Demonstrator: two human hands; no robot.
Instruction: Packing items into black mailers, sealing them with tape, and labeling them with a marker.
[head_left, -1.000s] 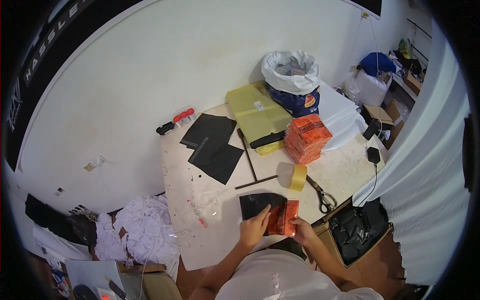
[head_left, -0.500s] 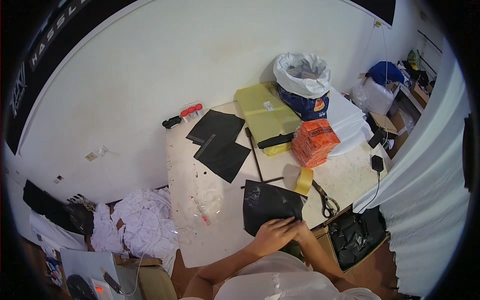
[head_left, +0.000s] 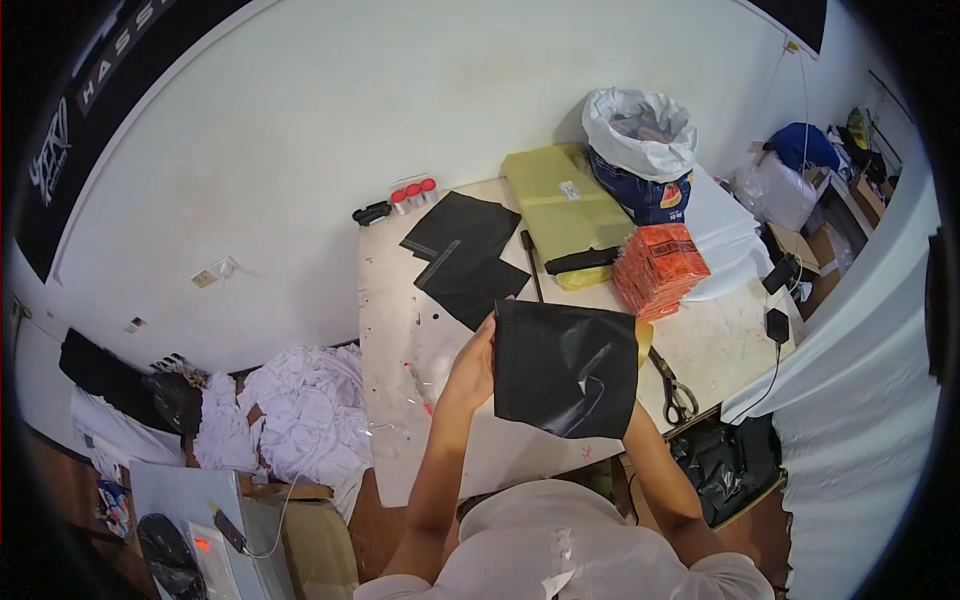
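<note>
A flat, shiny black plastic bag is lifted above the near part of the table, its broad face towards me with creases low on its right half. My left hand is closed on its left edge, the fingers partly behind it. My right forearm runs up to the lower right corner; the bag hides my right hand, so its fingers do not show. Beyond the bag, two similar flat black pieces overlap on the table. Partly covered by the bag's right edge is a yellow tape roll, with black-handled scissors beside it.
On the table are a stack of orange packets, a yellow package, a dark rod, a pink-tipped pen and red-capped containers. A white-lined sack stands at the back. A box of black plastic is right of the table.
The black bag has been raised off the table and turned to face me. My hands have moved apart from its near edge, the left to its left side, the right behind it.
</note>
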